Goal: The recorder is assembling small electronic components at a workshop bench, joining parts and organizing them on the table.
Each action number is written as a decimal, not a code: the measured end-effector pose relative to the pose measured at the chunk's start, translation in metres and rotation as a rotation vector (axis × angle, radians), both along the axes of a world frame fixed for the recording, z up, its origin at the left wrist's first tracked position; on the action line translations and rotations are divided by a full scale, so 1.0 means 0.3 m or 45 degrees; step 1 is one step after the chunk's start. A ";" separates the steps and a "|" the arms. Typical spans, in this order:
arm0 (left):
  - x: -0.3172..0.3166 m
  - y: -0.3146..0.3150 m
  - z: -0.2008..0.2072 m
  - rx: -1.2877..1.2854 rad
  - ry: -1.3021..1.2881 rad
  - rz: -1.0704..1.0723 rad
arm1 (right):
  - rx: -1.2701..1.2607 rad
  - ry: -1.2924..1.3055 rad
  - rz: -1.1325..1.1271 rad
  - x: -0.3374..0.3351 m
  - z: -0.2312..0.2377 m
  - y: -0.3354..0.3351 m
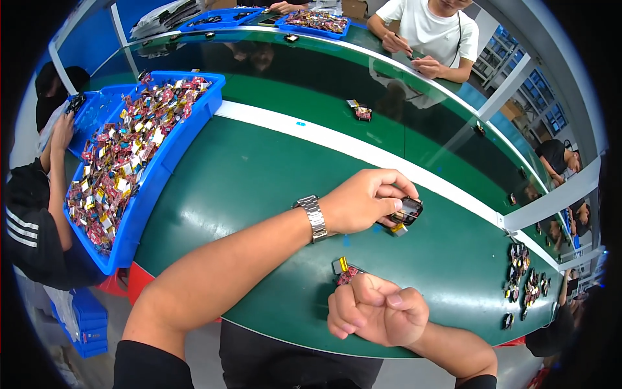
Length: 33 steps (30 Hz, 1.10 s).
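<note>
The left hand (369,201) pinches a black-framed, glossy rectangular device (410,209) toward the far edge of the green counter (259,162); the right hand (382,311), curled near the front edge (holding anything? cannot tell), adjoins a red circuit board (348,275)

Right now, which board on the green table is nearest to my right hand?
The red board with the yellow piece, partly hidden by your right hand. The boards grouped toward the picture's right lie farther away.

At one o'clock, a person in a white shirt (433,32); at eleven, a pale stack (165,18); at eight, a blue crate (94,324).
</note>
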<state>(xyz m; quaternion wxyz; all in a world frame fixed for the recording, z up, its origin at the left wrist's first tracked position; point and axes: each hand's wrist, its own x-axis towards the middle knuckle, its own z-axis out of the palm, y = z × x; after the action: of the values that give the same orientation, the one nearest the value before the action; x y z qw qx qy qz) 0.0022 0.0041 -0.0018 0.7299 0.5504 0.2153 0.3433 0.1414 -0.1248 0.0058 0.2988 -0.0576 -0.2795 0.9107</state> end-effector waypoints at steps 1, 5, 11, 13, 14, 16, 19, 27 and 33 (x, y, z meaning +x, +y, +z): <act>-0.001 0.001 0.002 0.000 0.007 0.001 | -0.004 -0.005 -0.006 -0.001 0.000 0.001; -0.005 -0.001 0.008 -0.004 0.006 -0.007 | -0.021 -0.015 0.000 -0.005 0.008 0.000; -0.004 -0.003 0.013 -0.041 0.008 0.006 | 0.453 -0.349 -0.309 0.013 0.023 0.038; -0.011 -0.008 0.008 -0.045 -0.006 0.017 | 0.686 -0.443 -0.733 0.049 0.009 0.093; -0.016 -0.008 0.004 -0.068 -0.035 0.043 | 0.946 -0.528 -0.924 0.082 0.006 0.137; -0.001 -0.017 0.024 -0.088 -0.013 0.041 | 0.937 -0.533 -1.193 0.157 0.050 0.185; 0.010 -0.017 0.032 -0.063 0.038 0.013 | 0.766 -0.544 -1.251 0.221 0.077 0.241; -0.011 -0.017 0.024 -0.111 0.064 0.050 | 0.208 0.097 -0.633 0.168 0.109 0.191; -0.009 -0.014 0.029 -0.099 0.051 0.042 | 0.225 0.080 -0.619 0.167 0.103 0.193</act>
<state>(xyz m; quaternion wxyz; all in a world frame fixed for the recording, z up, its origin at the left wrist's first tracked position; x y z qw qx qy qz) -0.0004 -0.0002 0.0068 0.7406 0.5247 0.2521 0.3357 0.1915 -0.0668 0.0367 0.5214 -0.0683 -0.3266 0.7853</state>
